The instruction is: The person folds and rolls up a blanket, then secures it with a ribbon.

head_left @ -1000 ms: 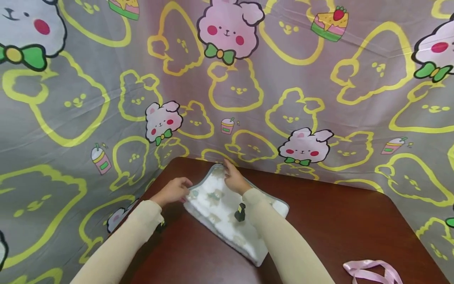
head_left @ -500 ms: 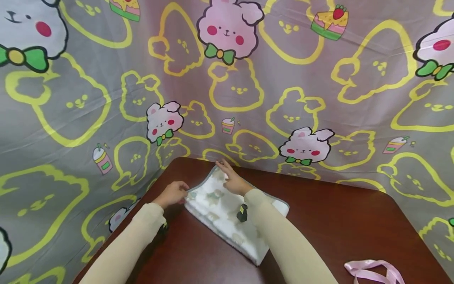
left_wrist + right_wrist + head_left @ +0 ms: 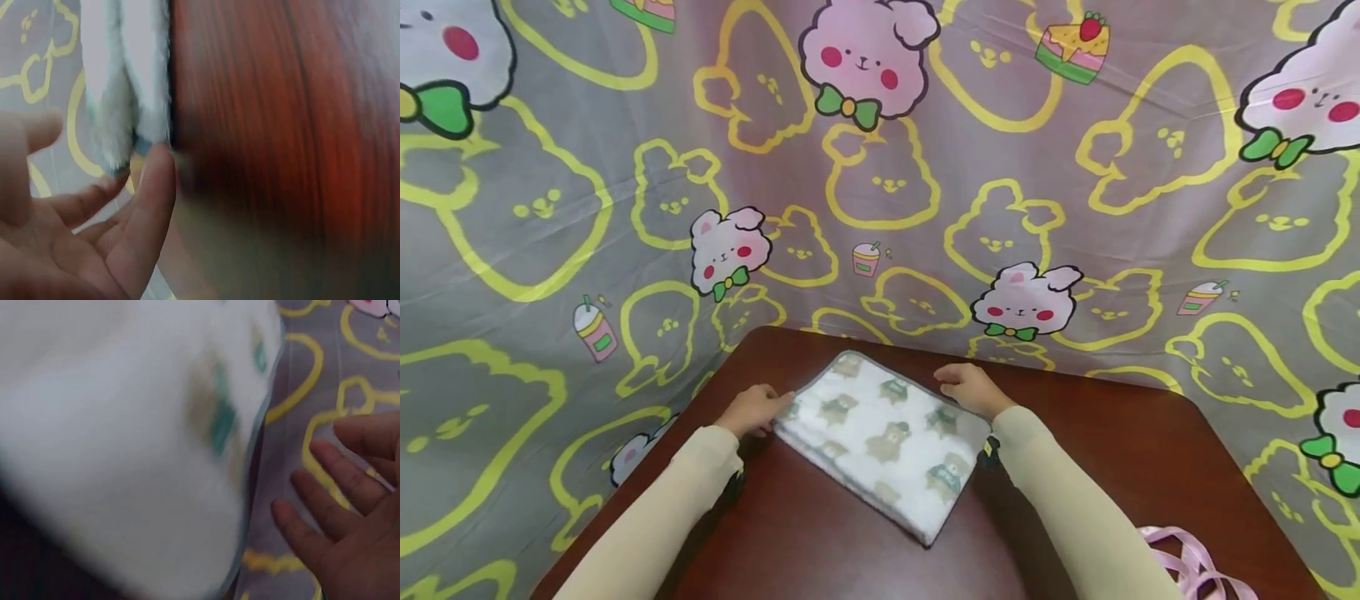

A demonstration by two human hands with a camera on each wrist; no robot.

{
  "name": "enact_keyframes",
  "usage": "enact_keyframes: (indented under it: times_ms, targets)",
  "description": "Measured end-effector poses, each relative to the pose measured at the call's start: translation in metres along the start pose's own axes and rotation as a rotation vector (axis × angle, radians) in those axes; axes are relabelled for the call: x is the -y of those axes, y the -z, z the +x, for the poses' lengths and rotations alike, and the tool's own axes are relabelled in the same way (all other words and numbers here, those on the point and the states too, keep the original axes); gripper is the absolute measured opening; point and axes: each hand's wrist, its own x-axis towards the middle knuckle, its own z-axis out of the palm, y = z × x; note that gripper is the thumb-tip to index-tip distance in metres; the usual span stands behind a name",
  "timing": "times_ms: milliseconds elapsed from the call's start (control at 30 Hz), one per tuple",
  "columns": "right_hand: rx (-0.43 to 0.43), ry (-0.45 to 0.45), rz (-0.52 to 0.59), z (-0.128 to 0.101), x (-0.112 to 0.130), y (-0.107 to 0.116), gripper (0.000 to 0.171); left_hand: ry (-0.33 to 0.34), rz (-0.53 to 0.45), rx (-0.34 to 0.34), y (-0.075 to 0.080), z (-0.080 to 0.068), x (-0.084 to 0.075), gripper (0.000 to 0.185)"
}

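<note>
My left hand [image 3: 758, 409] lay relaxed and unclenched, fingertips touching the left corner of the folded towel [image 3: 880, 437]. The towel sat flat, mid-table [image 3: 1105, 450], layers stacked, gray-trimmed. It looked fluffy, light and limp, likely to sag and unfold if lifted by one corner, so best pinched through all layers at both ends. My right hand [image 3: 967, 388] rested loosely spread at its far right corner, gripping nothing.
</note>
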Motion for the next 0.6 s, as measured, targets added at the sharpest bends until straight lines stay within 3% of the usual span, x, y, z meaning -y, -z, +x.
enact_keyframes:
  times_ms: [167, 267, 467, 600]
  targets:
    - [-0.003, -0.098, -0.063, -0.029, -0.029, 0.008, 0.038, -0.02, 0.07, -0.033, -0.002, 0.002, 0.001, 0.017]
    - [-0.005, -0.155, -0.074, -0.043, -0.039, 0.007, 0.037, -0.007, 0.053, -0.054, -0.001, 0.005, 0.007, 0.007]
    - [-0.029, -0.206, -0.09, -0.054, -0.047, 0.004, 0.032, 0.005, 0.008, -0.065, 0.0, 0.005, 0.012, 0.014]
    - [-0.041, -0.314, 0.036, -0.059, -0.047, 0.007, 0.036, 0.054, -0.027, -0.053, -0.007, -0.006, 0.005, 0.029]
